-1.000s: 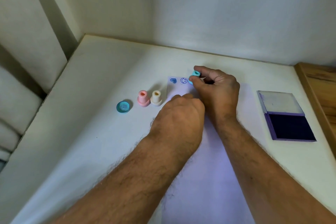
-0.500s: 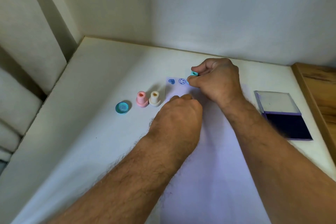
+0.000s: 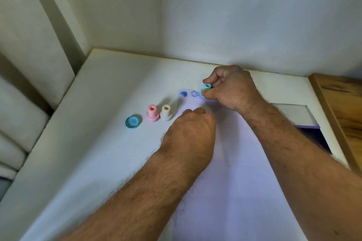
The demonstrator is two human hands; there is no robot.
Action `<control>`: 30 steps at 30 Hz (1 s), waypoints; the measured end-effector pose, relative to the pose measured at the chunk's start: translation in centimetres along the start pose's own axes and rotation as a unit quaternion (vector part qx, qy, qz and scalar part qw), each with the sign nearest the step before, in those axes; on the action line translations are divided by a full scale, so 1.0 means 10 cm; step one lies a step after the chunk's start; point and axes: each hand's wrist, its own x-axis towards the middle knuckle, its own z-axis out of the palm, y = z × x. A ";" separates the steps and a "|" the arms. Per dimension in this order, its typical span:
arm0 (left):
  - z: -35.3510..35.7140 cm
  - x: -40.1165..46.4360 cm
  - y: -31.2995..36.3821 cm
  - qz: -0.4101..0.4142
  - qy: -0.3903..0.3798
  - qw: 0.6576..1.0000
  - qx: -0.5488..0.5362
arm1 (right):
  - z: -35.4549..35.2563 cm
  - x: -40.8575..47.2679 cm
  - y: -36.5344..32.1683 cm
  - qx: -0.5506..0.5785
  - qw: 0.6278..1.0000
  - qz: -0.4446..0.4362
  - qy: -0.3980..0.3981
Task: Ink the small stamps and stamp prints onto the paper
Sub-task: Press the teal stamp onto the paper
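Right hand [image 3: 233, 89] pinches a teal stamp [image 3: 205, 88] between thumb and forefinger, its base down at the paper's far edge. Left hand [image 3: 191, 131] rests knuckles-up on the paper, fingers curled under; whether it holds anything cannot be told.

By size, all placed from the paper: the white tabletop [image 3: 98, 143] lies under it and runs to the walls. The paper [image 3: 231, 182] itself is a pale lilac sheet that reaches from the near edge of the view to just under the teal stamp. The ink pad [image 3: 305, 123], open, with a pale lid and dark pad, sits to the paper's right, partly hidden by the right forearm. Left of the paper stand a cream stamp [image 3: 166, 113], nearest it, then a pink stamp [image 3: 152, 113], both upright, and farther left a teal cap [image 3: 132, 122] lying flat. On the paper's far left corner are two prints: a solid blue heart [image 3: 183, 93] and a smiley face [image 3: 194, 93], the smiley just beside the teal stamp.
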 end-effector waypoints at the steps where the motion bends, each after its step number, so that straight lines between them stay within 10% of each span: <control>1: 0.00 0.00 0.00 -0.003 -0.001 1.000 -0.004 | 0.00 0.00 -0.01 -0.005 1.000 0.002 0.000; 9: 0.06 -0.01 0.00 -0.012 0.007 1.000 0.006 | -0.02 -0.21 0.02 0.146 0.985 0.075 0.044; 19: -0.08 -0.08 -0.01 -0.068 -0.015 0.993 -0.095 | -0.27 -1.04 -0.06 0.531 0.801 0.261 0.096; 30: -0.43 -0.41 -0.34 -0.198 0.207 0.909 -0.302 | -0.06 -1.38 -0.30 0.586 0.769 0.255 0.003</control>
